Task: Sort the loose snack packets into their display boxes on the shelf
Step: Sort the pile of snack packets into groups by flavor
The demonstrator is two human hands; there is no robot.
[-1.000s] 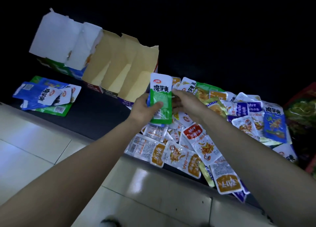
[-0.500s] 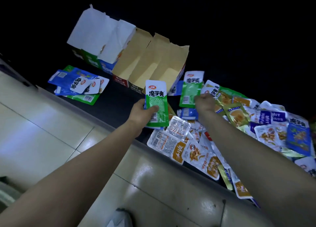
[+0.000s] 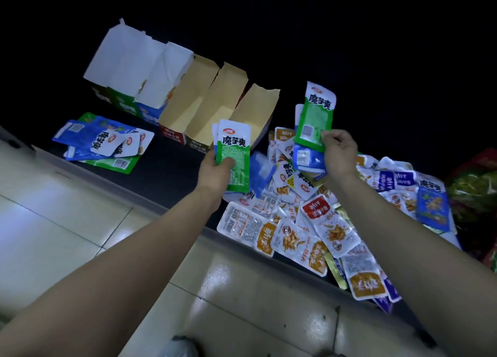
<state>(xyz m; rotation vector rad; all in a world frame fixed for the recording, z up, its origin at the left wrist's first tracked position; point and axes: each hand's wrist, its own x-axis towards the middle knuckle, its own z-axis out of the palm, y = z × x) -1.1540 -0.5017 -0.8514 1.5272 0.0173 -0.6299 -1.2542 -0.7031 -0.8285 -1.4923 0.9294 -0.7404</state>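
Note:
My left hand [image 3: 216, 169] grips a small stack of green-and-white snack packets [image 3: 234, 152] by their lower end, held upright in front of the boxes. My right hand [image 3: 339, 152] pinches another green-and-white packet [image 3: 317, 114] together with a blue one [image 3: 306, 158], lifted above the heap. A heap of loose packets [image 3: 322, 222] in white, orange, red, purple and blue covers the dark shelf at the right. Open display boxes [image 3: 215, 109] stand in a row at the back, two with white flaps [image 3: 134, 63] and several with tan insides.
A few blue and green packets [image 3: 103, 144] lie flat on the shelf at the left. The shelf's front edge [image 3: 166, 208] runs diagonally, with tiled floor [image 3: 67, 216] below it. Larger green and red bags [image 3: 476, 192] sit at the far right.
My right hand has picked a green packet and a blue one out of the heap and raised them. My left hand kept its green packets and shifted slightly towards the boxes.

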